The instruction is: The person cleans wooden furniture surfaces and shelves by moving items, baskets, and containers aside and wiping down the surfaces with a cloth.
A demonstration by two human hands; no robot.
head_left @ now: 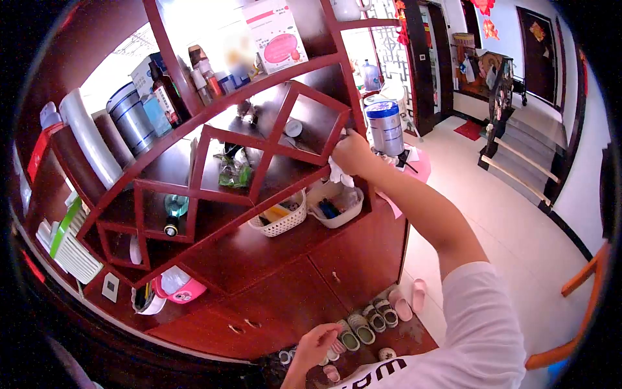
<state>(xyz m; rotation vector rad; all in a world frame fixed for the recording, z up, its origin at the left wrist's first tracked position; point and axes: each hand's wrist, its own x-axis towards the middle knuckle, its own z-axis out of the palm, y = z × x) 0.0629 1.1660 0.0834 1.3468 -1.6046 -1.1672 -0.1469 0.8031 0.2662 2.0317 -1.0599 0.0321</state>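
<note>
My right hand [350, 154] is stretched out to the right end of the red-brown wooden cabinet [259, 279]. Its fingers are closed on a white cloth [339, 174], which hangs below them against the diamond lattice shelf [285, 144]. My left hand [316, 345] is low in front of the cabinet, above the shoes, with loosely bent fingers and nothing seen in it. Just under the cloth stands a white basket [353, 217] with dark items inside. Beside it is a second, perforated basket [285, 225].
A glass bottle [175, 211] and a green packet [234, 175] lie in the lattice. Bottles, cans and a pink-white box [275, 35] stand on the shelf above. Several shoes [360, 328] line the floor. A can [385, 126] stands beyond the cabinet. Steps [525, 155] rise at right.
</note>
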